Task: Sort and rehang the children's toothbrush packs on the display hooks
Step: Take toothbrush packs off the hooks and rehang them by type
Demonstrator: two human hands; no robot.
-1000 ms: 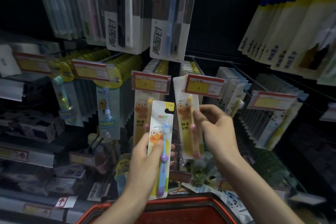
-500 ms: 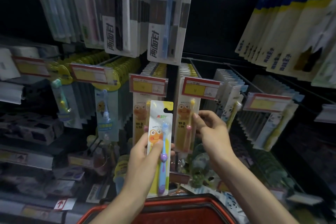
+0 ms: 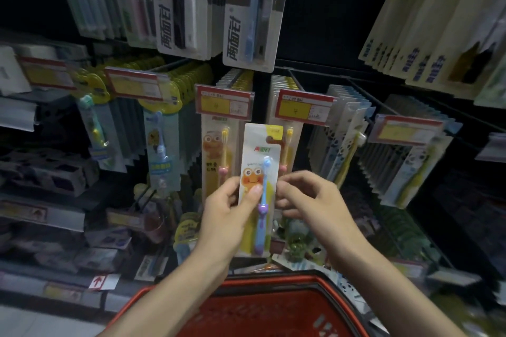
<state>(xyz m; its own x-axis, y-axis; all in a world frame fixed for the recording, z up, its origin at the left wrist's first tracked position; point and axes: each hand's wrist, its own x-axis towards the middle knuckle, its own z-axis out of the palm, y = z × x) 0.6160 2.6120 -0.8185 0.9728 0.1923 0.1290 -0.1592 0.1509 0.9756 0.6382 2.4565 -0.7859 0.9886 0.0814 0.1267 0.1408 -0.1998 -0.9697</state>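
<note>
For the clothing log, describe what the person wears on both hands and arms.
Nothing is worn on either. The left hand and right hand are bare of gloves, and no rings show. The left forearm and right forearm are uncovered to the picture's edge: no sleeve, watch or bracelet.

2 hands point(image 3: 227, 208) point(image 3: 309, 200), 1 held toothbrush pk point(image 3: 260, 161), 1 red basket point(image 3: 273, 279), 5 price tags point(image 3: 223, 101) point(image 3: 304, 107) point(image 3: 134, 85) point(image 3: 405, 129) point(image 3: 46, 74).

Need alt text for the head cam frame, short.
Left hand grips a white carded pack holding a blue children's toothbrush, right hand pinching its right edge, in front of similar packs hanging under red-and-yellow price tags. A red plastic basket sits below.
</note>
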